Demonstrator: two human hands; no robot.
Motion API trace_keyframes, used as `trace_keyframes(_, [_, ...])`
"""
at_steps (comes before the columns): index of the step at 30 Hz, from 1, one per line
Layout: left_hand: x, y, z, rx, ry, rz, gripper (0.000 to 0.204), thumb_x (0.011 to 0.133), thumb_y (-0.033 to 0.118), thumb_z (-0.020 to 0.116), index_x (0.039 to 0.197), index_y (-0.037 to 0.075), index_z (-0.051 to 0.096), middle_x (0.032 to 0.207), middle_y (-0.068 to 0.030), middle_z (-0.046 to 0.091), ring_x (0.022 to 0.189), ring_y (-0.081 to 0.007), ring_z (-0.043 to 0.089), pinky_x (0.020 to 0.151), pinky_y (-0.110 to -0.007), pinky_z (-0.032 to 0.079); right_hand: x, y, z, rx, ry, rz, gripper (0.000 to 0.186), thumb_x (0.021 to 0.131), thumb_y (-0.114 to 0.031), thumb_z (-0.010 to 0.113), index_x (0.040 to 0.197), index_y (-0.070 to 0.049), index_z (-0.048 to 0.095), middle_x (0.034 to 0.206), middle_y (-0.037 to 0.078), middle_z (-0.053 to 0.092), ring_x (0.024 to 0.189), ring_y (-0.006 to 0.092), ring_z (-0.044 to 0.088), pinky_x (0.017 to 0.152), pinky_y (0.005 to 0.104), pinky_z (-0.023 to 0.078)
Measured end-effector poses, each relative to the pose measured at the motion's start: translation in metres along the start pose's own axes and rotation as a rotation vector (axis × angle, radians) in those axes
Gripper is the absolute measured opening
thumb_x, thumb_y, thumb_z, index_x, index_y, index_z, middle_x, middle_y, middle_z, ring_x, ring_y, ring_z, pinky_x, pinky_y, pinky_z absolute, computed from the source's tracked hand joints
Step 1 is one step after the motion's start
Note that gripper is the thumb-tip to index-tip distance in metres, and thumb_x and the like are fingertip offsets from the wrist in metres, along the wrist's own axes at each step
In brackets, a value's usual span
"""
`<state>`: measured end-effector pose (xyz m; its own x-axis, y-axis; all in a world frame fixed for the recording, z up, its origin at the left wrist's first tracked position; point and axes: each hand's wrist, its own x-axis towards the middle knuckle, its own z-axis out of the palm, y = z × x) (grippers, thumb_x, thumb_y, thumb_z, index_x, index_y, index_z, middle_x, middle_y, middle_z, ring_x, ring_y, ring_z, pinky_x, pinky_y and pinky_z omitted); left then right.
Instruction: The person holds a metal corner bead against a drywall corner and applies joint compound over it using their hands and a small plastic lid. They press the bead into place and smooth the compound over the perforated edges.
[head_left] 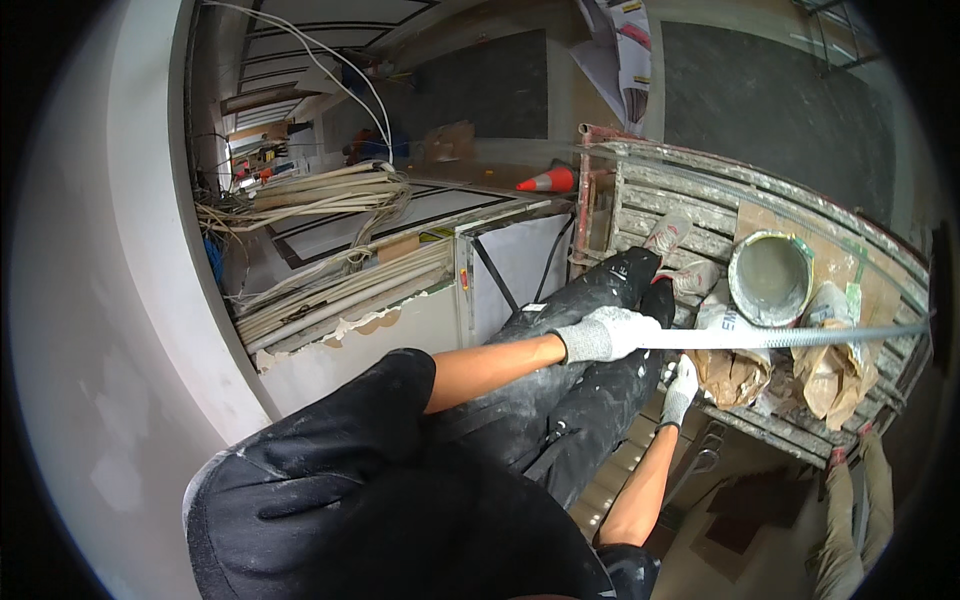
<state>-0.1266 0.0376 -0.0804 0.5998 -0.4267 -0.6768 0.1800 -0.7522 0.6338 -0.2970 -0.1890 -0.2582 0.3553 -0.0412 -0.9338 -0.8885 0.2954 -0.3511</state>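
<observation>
My left hand (612, 336), in a pale knitted glove, is closed on a long, pale perforated metal strip (780, 337) that reaches right across the bags and below the bucket. My right hand (680, 387), also gloved, is lower, beside my dark trouser leg, fingers curled; what it holds is hidden. A bucket (738, 275) of grey mixture sits on a splattered slatted platform (650, 199), beside torn paper bags (730, 372) (832, 365) and my shoes (668, 232).
A white wall edge (170, 220) stands at left, beside bundled pale conduits (320, 190) and cables. An orange cone (550, 180) lies beyond a panel (510, 270). The platform has red metal posts (587, 180). Khaki fabric (870, 480), resembling trouser legs, is at lower right.
</observation>
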Motion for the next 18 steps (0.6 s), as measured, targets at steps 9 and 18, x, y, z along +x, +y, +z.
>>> trace_keyframes(9, [-0.005,-0.010,-0.002,-0.032,0.128,0.041,0.018,0.101,0.026,0.053,0.101,0.012,0.063,0.086,-0.0163,0.067,0.085,-0.0375,0.069,0.076,-0.050,0.053,0.011,-0.009,0.008,-0.154,-0.114,-0.071,0.026,0.109,-0.029,0.053,0.097,-0.009,0.064,0.075,-0.004,0.059,0.060,0.0050,0.052,0.051,0.0220,0.040])
trace_keyframes(18, [0.007,-0.031,0.002,0.002,0.103,0.051,0.018,0.090,0.020,0.065,0.106,0.012,0.067,0.089,-0.0156,0.071,0.085,-0.0379,0.071,0.074,-0.051,0.055,0.020,-0.008,-0.009,-0.277,-0.101,-0.047,0.024,0.108,-0.028,0.055,0.108,-0.008,0.068,0.080,-0.003,0.065,0.063,0.0049,0.053,0.056,0.0216,0.043])
